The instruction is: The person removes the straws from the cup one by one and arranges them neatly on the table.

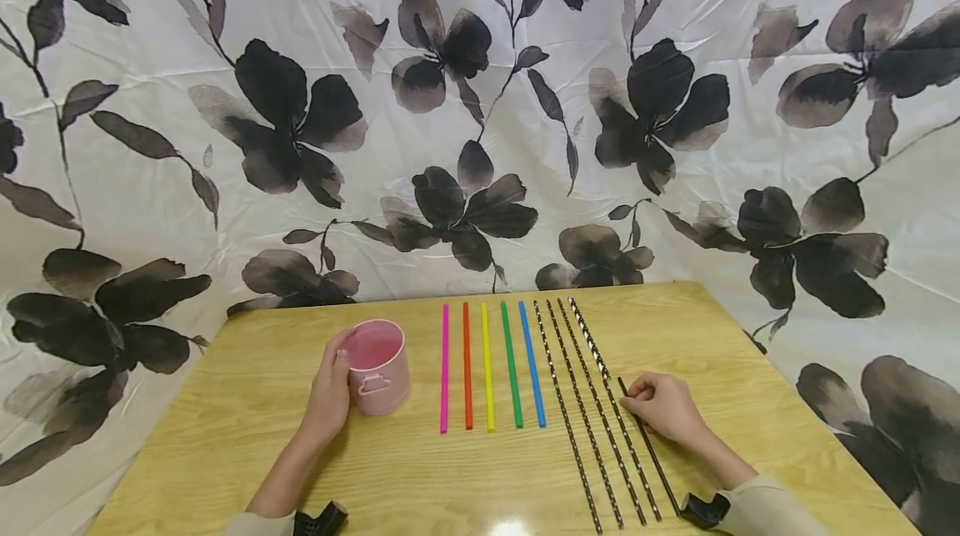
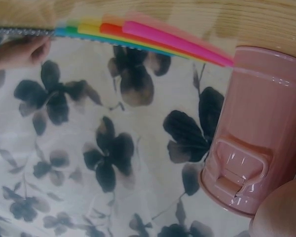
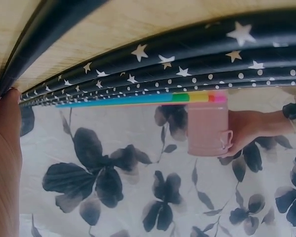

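Observation:
My left hand (image 1: 330,394) grips the side of a pink pail (image 1: 382,390) that stands upright on the table with a small wire handle on its wall. In the left wrist view the pail (image 2: 266,108) fills the right side, with part of the hand (image 2: 281,212) at its base. Over on the right, my right hand (image 1: 663,409) pinches a plain black straw (image 1: 656,457) between thumb and fingertips. Just left of it lie several black patterned straws (image 1: 600,419); the right wrist view shows stars and dots on these straws (image 3: 187,52).
Between pail and patterned straws, several coloured straws lie side by side: pink (image 1: 444,369), red (image 1: 467,369), yellow (image 1: 487,369), green (image 1: 512,369) and blue (image 1: 532,369). A floral cloth (image 1: 555,186) hangs behind the wooden table (image 1: 247,386).

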The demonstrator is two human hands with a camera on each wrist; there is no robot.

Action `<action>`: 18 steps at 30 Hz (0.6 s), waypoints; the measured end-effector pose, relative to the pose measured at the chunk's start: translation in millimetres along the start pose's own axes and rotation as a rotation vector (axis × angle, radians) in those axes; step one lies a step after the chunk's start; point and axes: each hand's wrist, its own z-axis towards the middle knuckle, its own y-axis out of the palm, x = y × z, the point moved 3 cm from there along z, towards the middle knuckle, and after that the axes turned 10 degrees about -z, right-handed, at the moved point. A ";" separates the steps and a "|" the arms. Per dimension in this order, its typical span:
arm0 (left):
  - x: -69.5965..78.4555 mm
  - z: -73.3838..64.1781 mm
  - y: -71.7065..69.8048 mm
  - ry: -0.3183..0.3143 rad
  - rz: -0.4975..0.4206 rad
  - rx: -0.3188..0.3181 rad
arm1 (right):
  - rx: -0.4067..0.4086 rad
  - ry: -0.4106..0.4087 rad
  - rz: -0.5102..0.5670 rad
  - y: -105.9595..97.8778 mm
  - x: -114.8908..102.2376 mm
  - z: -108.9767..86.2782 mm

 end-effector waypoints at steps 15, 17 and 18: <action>1.6 -0.5 -5.2 0.013 -0.014 -0.050 | -0.021 0.014 0.008 -3.2 -1.1 -0.1; 3.7 -1.2 -10.8 0.024 -0.033 -0.040 | -0.036 0.010 0.026 -6.7 -2.2 2.0; 5.3 -1.3 -14.5 0.031 -0.043 -0.035 | -0.042 0.005 0.026 -9.8 -2.9 3.5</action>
